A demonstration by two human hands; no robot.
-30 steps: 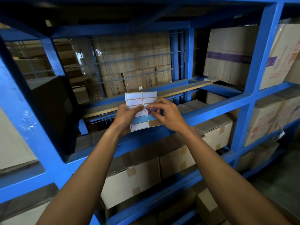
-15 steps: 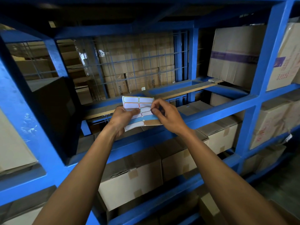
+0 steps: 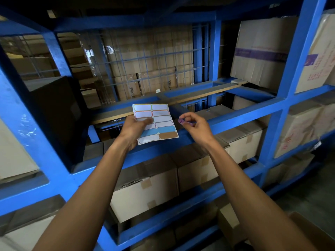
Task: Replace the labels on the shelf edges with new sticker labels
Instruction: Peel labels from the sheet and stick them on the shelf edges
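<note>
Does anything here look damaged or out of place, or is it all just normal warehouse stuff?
Mostly normal. The sticker sheet in the left hand has blank patches low down where labels are gone, which fits the job. The right hand pinches a small purple label. One cardboard box below has a slightly torn top edge.

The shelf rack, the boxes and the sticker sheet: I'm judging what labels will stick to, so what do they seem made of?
Shelf rack: looks like metal with glossy blue paint, going by its sheen and squared beams.
Boxes: matte brown corrugated cardboard, seams taped.
Sticker sheet: thin paper labels on a smooth backing, probably slightly glossy; it flexes in the left hand.
</note>
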